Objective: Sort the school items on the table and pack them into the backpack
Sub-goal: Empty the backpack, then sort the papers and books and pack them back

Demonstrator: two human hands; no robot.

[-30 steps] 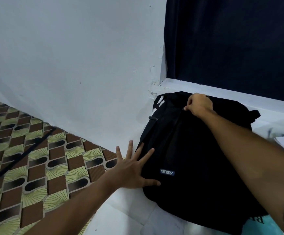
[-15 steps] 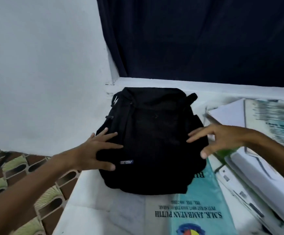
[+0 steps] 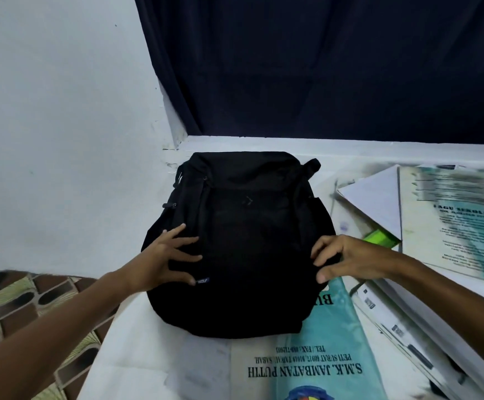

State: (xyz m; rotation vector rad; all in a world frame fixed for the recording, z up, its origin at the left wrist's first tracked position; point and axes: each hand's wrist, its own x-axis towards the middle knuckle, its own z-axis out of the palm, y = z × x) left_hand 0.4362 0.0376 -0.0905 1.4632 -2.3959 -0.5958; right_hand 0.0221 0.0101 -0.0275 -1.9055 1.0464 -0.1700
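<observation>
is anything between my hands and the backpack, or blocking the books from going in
Nothing lies between them: the left hand rests spread on the backpack and the right hand touches its right side. The teal booklet sits partly under the backpack's near edge. No opening shows on the backpack's visible face.

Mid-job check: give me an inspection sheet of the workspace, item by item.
Surface: white table, bare at its near left.
Job's things: black backpack lying flat, looks closed; teal booklet partly under its near edge; stacked books and papers to the right.
Clutter: green object tucked among the papers, identity unclear.
Grippers: left hand spread on the backpack's left side; right hand on its right side, fingers bent at the fabric.
Cables: nothing seen.
Surroundings: white wall, dark curtain, patterned floor.
</observation>
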